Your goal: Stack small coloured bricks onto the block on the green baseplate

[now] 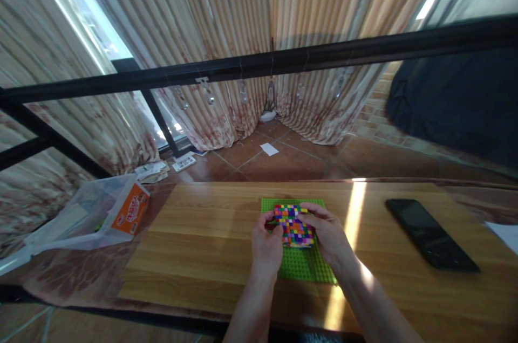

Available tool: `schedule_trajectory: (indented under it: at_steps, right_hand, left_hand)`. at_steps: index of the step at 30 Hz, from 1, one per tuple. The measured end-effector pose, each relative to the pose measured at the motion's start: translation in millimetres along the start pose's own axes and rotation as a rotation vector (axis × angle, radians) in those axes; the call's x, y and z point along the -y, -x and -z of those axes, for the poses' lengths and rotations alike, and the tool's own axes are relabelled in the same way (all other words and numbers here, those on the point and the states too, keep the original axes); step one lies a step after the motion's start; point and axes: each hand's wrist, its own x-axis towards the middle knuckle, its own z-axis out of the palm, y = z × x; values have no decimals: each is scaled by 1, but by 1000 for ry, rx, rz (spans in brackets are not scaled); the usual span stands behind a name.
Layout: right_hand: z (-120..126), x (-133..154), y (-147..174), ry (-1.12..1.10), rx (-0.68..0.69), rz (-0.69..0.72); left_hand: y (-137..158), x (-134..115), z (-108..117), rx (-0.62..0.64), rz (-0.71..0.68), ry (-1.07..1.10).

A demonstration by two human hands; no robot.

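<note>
A block built of small multicoloured toy bricks (294,227) is held between my two hands above a green studded baseplate (301,270). My left hand (267,243) grips the block's left side, with the thumb at its near left edge. On the other side, my right hand (327,232) has its fingers on the block's upper right edge and top. The bricks' studded face points up toward me. Part of the baseplate is hidden beneath the block and hands, and the block's underside cannot be seen.
The wooden tabletop (194,235) carries a black phone (431,232) at right. Beyond it, white paper (504,235) lies at the edge. A clear plastic bin (93,219) with an orange label stands left of the table. A black rail (243,67) crosses in front of the curtains (226,8).
</note>
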Motion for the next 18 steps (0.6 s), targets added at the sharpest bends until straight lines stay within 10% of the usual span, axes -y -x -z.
schedule_trajectory:
  at_steps: [18]
  right_hand:
    - [40,5,-2,229,-70,402]
  left_hand:
    - [-11,4,6,-8,54,46]
